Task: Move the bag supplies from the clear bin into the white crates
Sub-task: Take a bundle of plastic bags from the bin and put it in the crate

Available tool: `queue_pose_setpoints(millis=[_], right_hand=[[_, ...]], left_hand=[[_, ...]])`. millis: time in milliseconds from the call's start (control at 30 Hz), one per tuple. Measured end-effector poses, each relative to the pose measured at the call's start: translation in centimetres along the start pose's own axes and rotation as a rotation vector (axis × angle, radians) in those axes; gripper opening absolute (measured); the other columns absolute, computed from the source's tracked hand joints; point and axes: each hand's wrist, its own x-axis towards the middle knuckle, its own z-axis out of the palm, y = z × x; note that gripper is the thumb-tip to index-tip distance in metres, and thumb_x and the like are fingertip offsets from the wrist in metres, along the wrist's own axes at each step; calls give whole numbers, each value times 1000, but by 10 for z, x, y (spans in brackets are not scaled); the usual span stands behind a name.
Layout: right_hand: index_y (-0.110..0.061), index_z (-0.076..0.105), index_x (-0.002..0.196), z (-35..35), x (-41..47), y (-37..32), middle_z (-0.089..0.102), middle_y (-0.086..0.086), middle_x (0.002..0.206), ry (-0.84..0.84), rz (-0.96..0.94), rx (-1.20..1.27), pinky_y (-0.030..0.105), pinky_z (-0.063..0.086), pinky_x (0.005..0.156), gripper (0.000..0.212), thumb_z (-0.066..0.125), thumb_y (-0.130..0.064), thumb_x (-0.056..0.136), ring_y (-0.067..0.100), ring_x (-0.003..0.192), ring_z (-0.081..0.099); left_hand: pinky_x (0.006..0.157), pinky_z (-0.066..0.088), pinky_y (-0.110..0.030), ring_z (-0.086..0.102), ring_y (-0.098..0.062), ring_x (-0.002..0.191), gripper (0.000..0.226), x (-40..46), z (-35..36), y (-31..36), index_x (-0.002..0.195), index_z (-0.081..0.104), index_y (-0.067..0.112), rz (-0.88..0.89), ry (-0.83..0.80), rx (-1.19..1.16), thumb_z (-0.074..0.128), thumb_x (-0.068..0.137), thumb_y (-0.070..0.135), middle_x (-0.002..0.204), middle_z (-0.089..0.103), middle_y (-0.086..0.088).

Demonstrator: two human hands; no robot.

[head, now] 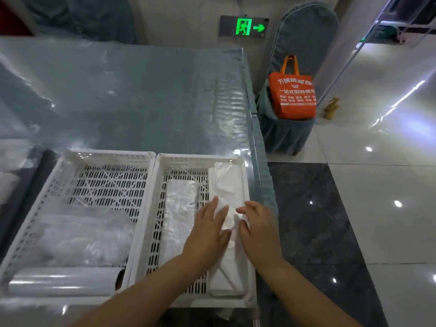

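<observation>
Two white slotted crates sit side by side on the table near me. The right crate (pixel 203 159) holds a flat clear bag pack (pixel 180 208) and, along its right wall, a long stack of white bags (pixel 227 182). My left hand (pixel 208 228) lies flat on that stack, fingers straight. My right hand (pixel 256 228) presses the stack from the right, its fingertips curling onto the crumpled middle. The left crate (pixel 70 161) holds a bundle of clear bags (pixel 87 234) and a white roll (pixel 63 280) at its near end. The clear bin (pixel 14 175) shows at the far left edge, blurred.
A plastic sheet covers the blue-grey table (pixel 132 95). Its right edge runs just beside the right crate. A covered chair (pixel 292 128) with an orange tote bag (pixel 293 95) stands on the tiled floor to the right.
</observation>
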Motion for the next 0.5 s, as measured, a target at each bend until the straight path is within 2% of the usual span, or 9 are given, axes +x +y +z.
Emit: queue_pose_setpoints(millis=[133,233,367,500], right_hand=[[-13,67,103,-1,5,-7,64,6,114,-39,-194,-86,37,43,94,20,63,-13,84,23,107,55],[-11,69,96,0,7,-19,69,7,97,-86,-379,-193,37,52,77,19,69,-8,77,24,88,63],[-12,68,95,2,7,-47,70,4,87,-182,-516,-295,34,53,66,17,66,-11,78,21,75,62],[-11,69,90,7,2,-91,70,5,80,-193,-575,-367,34,53,60,20,66,-2,72,22,69,62]], left_hand=[[107,24,-30,21,-19,135,46,-10,-27,-1,133,43,21,-40,146,-6,53,88,23,147,34,-1],[96,41,-33,46,-23,119,36,-26,-50,-7,117,58,15,24,236,148,61,82,14,126,57,-4],[81,46,-32,57,-18,97,25,-49,-92,-21,110,59,19,-26,153,332,49,88,26,109,64,0],[69,41,-28,56,-16,84,24,-82,-137,-48,105,56,21,-110,132,451,41,90,33,97,61,4]])
